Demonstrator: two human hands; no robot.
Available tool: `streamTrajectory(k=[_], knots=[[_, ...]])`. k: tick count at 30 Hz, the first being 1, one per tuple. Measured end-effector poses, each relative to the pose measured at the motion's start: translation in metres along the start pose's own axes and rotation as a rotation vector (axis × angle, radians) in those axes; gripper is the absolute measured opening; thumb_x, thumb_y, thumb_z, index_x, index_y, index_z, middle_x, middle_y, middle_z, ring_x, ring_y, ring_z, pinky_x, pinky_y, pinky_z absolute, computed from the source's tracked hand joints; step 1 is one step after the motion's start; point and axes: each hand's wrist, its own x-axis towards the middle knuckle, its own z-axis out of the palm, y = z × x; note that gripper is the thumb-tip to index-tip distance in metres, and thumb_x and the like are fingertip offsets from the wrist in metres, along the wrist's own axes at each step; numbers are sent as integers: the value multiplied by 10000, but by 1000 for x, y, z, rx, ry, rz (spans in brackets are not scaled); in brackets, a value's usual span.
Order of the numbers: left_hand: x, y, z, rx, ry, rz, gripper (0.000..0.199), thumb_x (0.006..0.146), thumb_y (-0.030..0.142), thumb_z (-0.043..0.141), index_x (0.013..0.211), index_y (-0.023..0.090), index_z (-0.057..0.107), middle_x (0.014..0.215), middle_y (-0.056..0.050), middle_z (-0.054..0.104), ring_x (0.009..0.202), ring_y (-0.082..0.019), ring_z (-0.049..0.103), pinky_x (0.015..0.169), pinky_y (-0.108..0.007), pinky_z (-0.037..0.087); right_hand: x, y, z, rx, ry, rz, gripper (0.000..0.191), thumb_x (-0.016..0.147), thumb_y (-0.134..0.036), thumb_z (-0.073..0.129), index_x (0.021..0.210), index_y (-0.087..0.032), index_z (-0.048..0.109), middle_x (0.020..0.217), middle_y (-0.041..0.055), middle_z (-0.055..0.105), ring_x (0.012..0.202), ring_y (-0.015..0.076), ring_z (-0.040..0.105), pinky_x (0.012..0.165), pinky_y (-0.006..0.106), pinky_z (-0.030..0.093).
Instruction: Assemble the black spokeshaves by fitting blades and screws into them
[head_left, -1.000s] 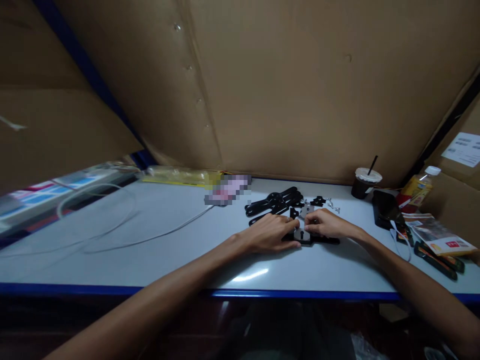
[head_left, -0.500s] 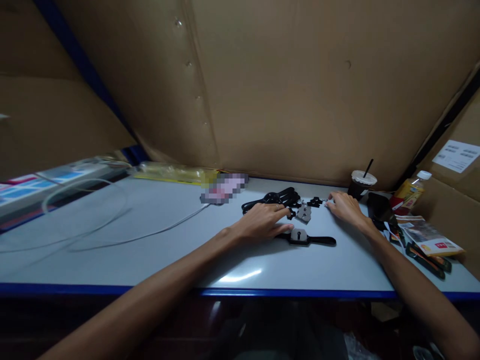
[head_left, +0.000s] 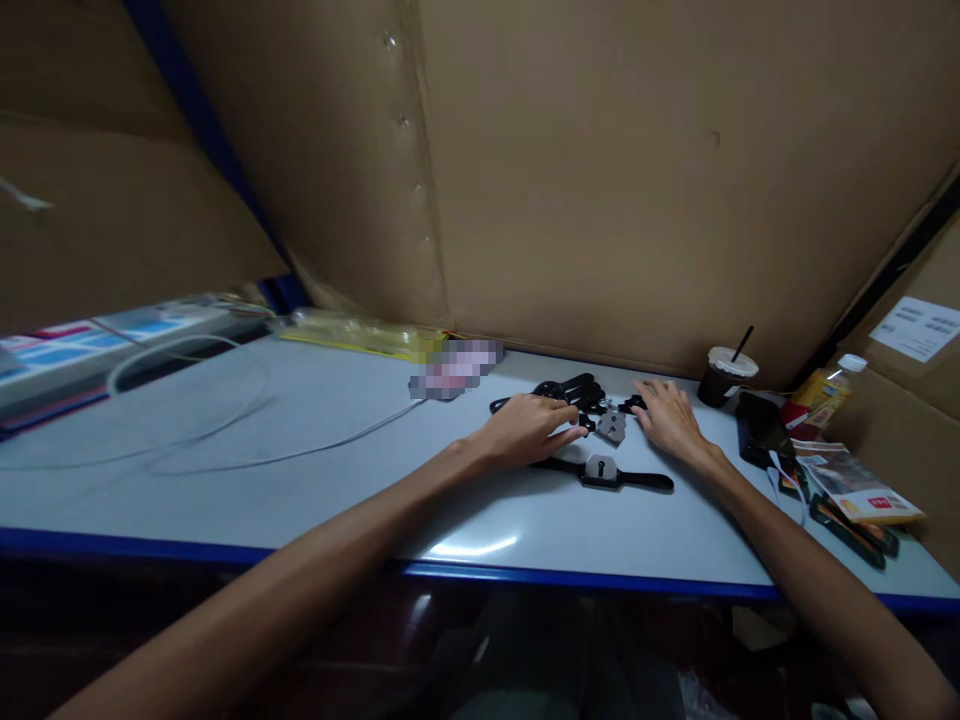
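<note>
My left hand [head_left: 527, 430] reaches over the table with thumb and forefinger apart, their tips beside a small black metal part [head_left: 588, 424]. My right hand [head_left: 670, 420] lies low over the table, fingers spread, its tips at another small black part [head_left: 634, 404]. Between the hands are grey metal blades [head_left: 611, 427]. Nearer me rests a black spokeshave [head_left: 601, 471] with a grey blade in its middle; its left handle extends below my left hand. Behind my left hand is a pile of black spokeshave bodies [head_left: 577, 390], partly covered.
At the right stand a lidded cup with a straw [head_left: 726, 377] and a yellow bottle [head_left: 829, 395]. A black phone-like object [head_left: 761, 428], a packet [head_left: 862, 485] and dark green-handled items [head_left: 847, 530] lie nearby. A white cable [head_left: 337, 448] crosses the left side. Cardboard [head_left: 570, 180] walls the back.
My right hand has moved left from small shiny pieces to the black part. The left thumb has shifted away from the spokeshave, up towards the forefinger. The camera view has turned slightly.
</note>
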Motion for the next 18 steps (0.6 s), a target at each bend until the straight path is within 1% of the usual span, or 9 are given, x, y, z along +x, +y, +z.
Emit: streamTrajectory(k=[1, 3, 6, 9, 11, 13, 15, 16, 18], knots=[[0, 0, 0, 2, -5, 1, 421, 1073, 448, 374, 949, 180, 675, 867, -67, 718, 734, -170, 629, 611, -286, 332, 1, 3, 3, -14, -7, -15, 467, 1038, -320, 464, 1471, -154, 523, 1527, 179, 492, 1344, 365, 420, 1016, 469, 385], [0, 1, 0, 4, -10, -3, 411, 1072, 440, 383, 953, 182, 680, 870, -62, 723, 730, -166, 623, 605, -285, 320, 4, 8, 7, -5, -36, -30, 436, 1051, -315, 440, 1445, -163, 550, 1570, 165, 454, 1387, 364, 382, 1041, 484, 372], [0, -1, 1, 11, -6, -7, 417, 1071, 440, 379, 955, 183, 686, 862, -57, 723, 724, -162, 619, 598, -286, 308, 7, 10, 11, 70, -62, -19, 345, 1039, -294, 484, 1322, -180, 647, 1531, 146, 505, 1376, 326, 407, 1047, 455, 378], [1, -3, 2, 19, -2, -15, 432, 1070, 442, 369, 939, 182, 688, 842, -58, 717, 716, -160, 616, 591, -290, 301, 7, 7, 9, 153, -22, -4, 251, 997, -256, 560, 1176, -179, 718, 1455, 144, 567, 1340, 301, 442, 1046, 437, 383], [1, -5, 2, 21, -2, -25, 424, 1069, 433, 372, 944, 180, 689, 847, -61, 716, 715, -161, 615, 596, -290, 306, 5, 4, 2, 210, 51, -4, 218, 984, -244, 568, 1074, -177, 755, 1362, 147, 616, 1290, 292, 484, 1031, 423, 396], [0, -8, 3, 21, 3, -33, 419, 1068, 426, 374, 943, 178, 688, 847, -62, 715, 708, -159, 613, 603, -289, 313, 2, -1, -8, 288, 135, -2, 219, 970, -253, 574, 990, -179, 779, 1201, 141, 669, 1169, 275, 554, 976, 395, 426], [0, -10, 3, 17, 7, -32, 428, 1069, 433, 372, 929, 177, 685, 833, -59, 709, 693, -154, 608, 604, -287, 314, -2, -7, -20, 414, 152, -2, 204, 939, -265, 601, 932, -186, 789, 990, 103, 692, 970, 238, 607, 865, 354, 452], [-1, -12, 3, 11, 10, -30, 439, 1069, 441, 368, 916, 177, 683, 822, -57, 704, 683, -152, 604, 601, -285, 313, -5, -11, -26, 501, 115, -10, 191, 921, -271, 616, 905, -188, 787, 891, 73, 689, 863, 213, 611, 798, 332, 451], [-1, -14, 4, -1, 20, -25, 457, 1071, 457, 359, 907, 178, 682, 810, -54, 698, 670, -149, 597, 597, -280, 315, -11, -20, -36, 689, -24, -48, 146, 874, -276, 654, 849, -185, 765, 768, 24, 682, 726, 174, 592, 710, 297, 430]])
